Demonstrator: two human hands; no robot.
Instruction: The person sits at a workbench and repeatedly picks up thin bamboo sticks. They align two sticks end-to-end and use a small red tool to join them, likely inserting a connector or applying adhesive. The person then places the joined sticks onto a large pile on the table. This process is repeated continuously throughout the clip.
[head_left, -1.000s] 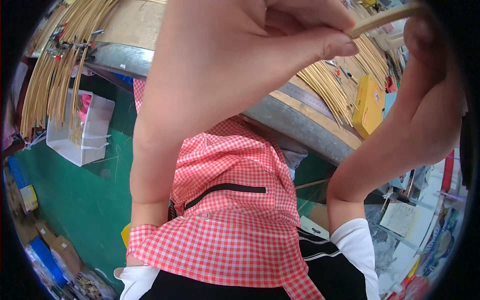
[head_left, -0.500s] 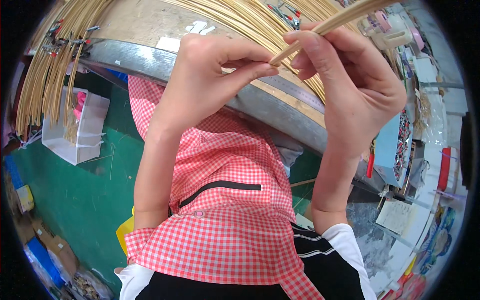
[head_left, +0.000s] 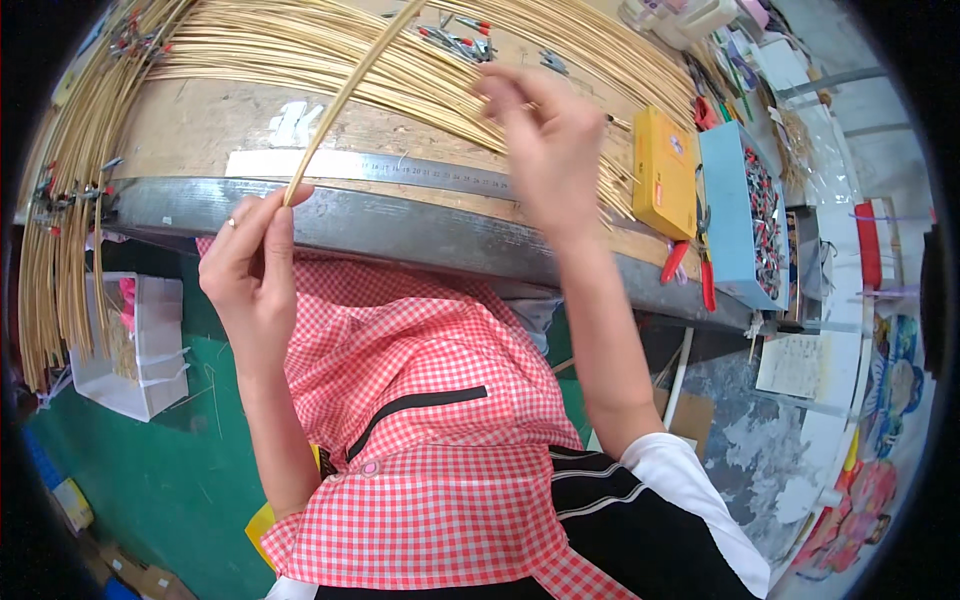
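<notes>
1. Left hand: the thumb and forefinger are pressed together, pinching the near end of a single bamboo strip. Keep this pinch at the very tip so that the strip stays free to flex along its length.
2. From the left-hand pinch, the strip rises away from the person, up and to the right, crossing the steel ruler fixed along the bench edge and passing over the splayed bamboo strips lying on the workbench. Hold it above that layer; it should not snag the strips beneath.
3. Right hand: it rests further out on the bench, to the right of the held strip, fingers curled down onto the fanned strips. Whether it pinches one strip or merely presses on several cannot be told from this view. A flat, steady press is judged best for keeping the fan from shifting.
4. Just right of the right hand lie a yellow box and a blue tray of small clips; red-handled pliers lie at the bench edge. Keep the forearm clear of them.
5. Left of the left hand, long strips droop over the bench end; small clamps grip them. Avoid pulling against these.
</notes>
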